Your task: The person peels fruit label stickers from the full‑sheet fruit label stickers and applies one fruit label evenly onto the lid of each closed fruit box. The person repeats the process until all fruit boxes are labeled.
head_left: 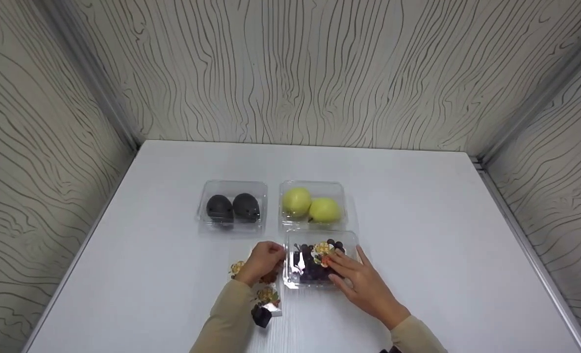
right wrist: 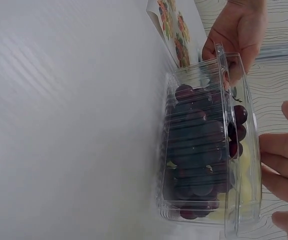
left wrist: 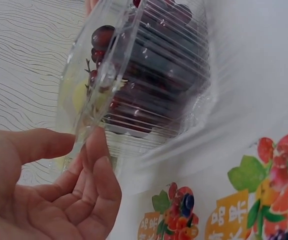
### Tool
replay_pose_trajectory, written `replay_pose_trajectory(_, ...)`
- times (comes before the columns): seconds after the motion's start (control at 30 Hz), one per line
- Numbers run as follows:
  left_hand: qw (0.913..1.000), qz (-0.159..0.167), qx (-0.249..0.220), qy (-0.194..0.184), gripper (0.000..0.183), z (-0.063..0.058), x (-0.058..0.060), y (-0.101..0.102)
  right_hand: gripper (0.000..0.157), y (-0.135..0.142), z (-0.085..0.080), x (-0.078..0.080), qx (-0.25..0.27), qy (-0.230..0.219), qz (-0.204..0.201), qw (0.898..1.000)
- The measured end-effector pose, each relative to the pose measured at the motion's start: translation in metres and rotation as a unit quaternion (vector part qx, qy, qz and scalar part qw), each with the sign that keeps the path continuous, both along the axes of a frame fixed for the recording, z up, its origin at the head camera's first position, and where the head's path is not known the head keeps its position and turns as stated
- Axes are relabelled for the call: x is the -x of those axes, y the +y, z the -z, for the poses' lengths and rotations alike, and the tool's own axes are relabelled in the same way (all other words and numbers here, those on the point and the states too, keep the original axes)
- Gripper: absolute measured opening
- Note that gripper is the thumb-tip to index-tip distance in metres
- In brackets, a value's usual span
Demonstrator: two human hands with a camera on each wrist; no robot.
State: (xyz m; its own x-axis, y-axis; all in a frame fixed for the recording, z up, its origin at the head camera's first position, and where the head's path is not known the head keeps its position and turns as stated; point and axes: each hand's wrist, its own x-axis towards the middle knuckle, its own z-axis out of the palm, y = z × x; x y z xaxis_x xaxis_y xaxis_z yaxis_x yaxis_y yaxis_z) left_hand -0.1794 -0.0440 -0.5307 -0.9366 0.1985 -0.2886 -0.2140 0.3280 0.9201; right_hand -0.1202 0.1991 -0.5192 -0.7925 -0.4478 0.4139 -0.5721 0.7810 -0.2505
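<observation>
A clear plastic clamshell box with dark grapes inside stands closed in front of me. A colourful fruit sticker lies on its lid. My right hand rests on the lid with its fingers extended, fingertips at the sticker's edge. At the box's left side, my left hand pinches the rim between thumb and curled fingers. The left wrist view shows the thumb and forefinger at that rim. A sheet of fruit stickers lies partly under the left forearm.
Behind the grape box stands a clear box with two yellow-green pears. Left of it is another clear box holding two dark, mango-shaped fruits. Wood-patterned panels enclose the white table at the back and sides.
</observation>
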Motion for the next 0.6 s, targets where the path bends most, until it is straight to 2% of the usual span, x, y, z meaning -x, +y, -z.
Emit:
replay_pose_trajectory(0.13,1.0,-0.005,-0.006,-0.003,0.018,-0.001,0.0,0.0,0.033,-0.005,0.001,0.002,0.014,0.05,-0.004,0.999)
replay_pose_trajectory(0.23,1.0,-0.008,-0.005,-0.002,0.018,-0.001,-0.001,0.001,0.04,-0.012,0.002,0.004,-0.002,0.07,-0.02,0.997)
replay_pose_trajectory(0.3,1.0,-0.008,0.0,-0.002,0.019,-0.002,-0.001,0.002,0.046,-0.016,0.003,0.004,-0.022,0.062,-0.027,0.998)
replay_pose_trajectory(0.4,0.9999,-0.007,0.01,0.0,0.021,-0.002,0.0,0.002,0.053,-0.021,0.003,0.005,-0.043,0.026,-0.024,0.998)
replay_pose_trajectory(0.6,1.0,-0.005,0.006,-0.002,0.021,-0.001,-0.001,0.001,0.052,-0.022,0.004,0.007,-0.056,-0.011,-0.001,0.998)
